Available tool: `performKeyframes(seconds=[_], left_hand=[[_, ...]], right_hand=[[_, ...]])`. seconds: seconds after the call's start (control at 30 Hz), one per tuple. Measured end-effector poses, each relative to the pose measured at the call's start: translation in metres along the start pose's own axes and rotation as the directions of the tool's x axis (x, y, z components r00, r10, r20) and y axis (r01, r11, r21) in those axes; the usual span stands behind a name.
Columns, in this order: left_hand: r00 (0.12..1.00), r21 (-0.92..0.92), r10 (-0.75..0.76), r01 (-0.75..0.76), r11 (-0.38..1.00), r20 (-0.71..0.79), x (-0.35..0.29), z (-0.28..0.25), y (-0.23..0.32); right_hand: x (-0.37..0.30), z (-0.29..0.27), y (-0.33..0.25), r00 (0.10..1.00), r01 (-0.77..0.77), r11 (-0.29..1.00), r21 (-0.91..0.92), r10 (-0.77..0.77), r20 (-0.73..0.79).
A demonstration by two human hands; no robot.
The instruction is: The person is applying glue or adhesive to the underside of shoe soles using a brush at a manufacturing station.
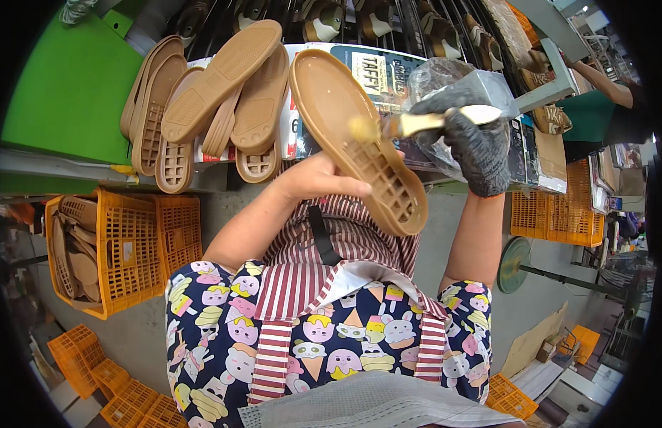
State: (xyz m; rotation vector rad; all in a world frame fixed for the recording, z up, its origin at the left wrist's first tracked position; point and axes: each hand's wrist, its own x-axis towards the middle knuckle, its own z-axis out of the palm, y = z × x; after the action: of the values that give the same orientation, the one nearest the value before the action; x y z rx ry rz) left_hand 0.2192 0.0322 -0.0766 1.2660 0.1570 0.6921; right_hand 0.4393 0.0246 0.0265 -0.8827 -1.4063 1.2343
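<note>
Head view: left hand [313, 177] grips a tan shoe sole [332, 93], tilted in front of the striped apron [292, 232]; gloved right hand [475, 146] is closed around a brush [424, 124] (bristles blurred, at the inner face). Coating seems underway; next stroke likely needs a steady sole.

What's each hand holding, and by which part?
The left hand holds a tan sole around its middle; the gloved right hand, a brush by its pale handle.

The held sole [334, 93] is tan, the brush handle [424, 124] cream. The glove [479, 157] is dark grey; the apron [292, 246] has maroon-and-white stripes.
</note>
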Motion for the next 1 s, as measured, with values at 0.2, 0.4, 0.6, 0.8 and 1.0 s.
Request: performKeyframes(seconds=[0.2,0.4,0.6,0.8,1.0], left_hand=[[0.982,-0.451,-0.009,-0.079,0.889,-0.189,-0.002,0.003,0.002],[0.949,-0.439,-0.101,-0.043,0.898,-0.298,-0.003,0.009,0.004],[0.943,-0.485,-0.168,0.009,0.875,-0.286,-0.002,0.009,0.006],[0.893,-0.397,-0.192,0.016,0.917,-0.407,0.002,-0.003,0.004],[0.861,-0.45,-0.138,-0.114,0.886,-0.49,0.011,-0.012,0.006]], right_hand=[[0.0,0.008,0.021,0.837,0.074,0.983,-0.165,-0.152,-0.526],[0.016,0.01,0.04,0.861,0.186,0.95,-0.252,-0.281,-0.423],[0.02,0.023,0.054,0.92,0.177,0.96,-0.216,-0.239,-0.31],[-0.001,0.044,0.056,0.954,0.113,0.974,-0.197,-0.162,-0.254],[-0.029,0.07,0.05,0.965,0.044,0.996,-0.075,-0.062,-0.255]])
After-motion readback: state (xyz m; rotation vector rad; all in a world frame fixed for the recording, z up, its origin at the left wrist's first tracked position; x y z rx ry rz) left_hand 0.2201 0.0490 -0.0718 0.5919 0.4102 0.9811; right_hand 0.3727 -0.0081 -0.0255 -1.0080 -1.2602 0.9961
